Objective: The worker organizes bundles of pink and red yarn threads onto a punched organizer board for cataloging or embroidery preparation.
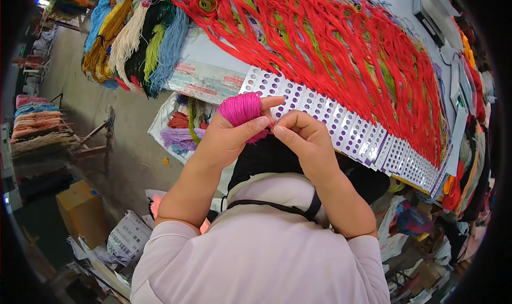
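The left hand (226, 136) held pink yarn (239, 108) wound around its fingers, near the edge of the worktop (205, 49). The right hand (308, 138) had a narrow grip beside it (whether on a strand, I couldn't tell). Red yarn (330, 53) and holed white cards (314, 111) lay on the worktop.

We find cards (341, 127) along the near edge of the table (205, 52), yarn strands (320, 53) across its top, skeins (130, 40) over its left end, a yarn coil (239, 108) on the left hand (226, 132) and the right hand (306, 138) before it.
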Available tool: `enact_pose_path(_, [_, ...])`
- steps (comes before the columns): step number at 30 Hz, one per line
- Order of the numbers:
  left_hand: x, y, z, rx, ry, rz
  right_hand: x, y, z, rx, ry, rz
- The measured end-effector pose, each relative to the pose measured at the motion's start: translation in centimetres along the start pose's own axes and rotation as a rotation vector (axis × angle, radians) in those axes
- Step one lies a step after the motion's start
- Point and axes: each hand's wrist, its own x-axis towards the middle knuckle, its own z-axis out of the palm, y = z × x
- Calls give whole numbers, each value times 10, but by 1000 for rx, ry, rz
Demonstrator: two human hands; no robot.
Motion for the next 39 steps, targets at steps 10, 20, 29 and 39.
enact_pose_path(10, [9, 21, -7, 147, 40, 51, 16, 0, 17, 63, 38, -57])
enact_pose_path(20, [12, 28, -11, 347, 44, 180, 25, -9, 25, 3, 45, 61])
enact_pose_path(29, [-2, 49, -98, -826, -248, 148, -11, -80, -118, 323, 425, -380])
enact_pose_path(39, [9, 90, -142, -240, 249, 100, -86, -163, -182, -198, 988, -507])
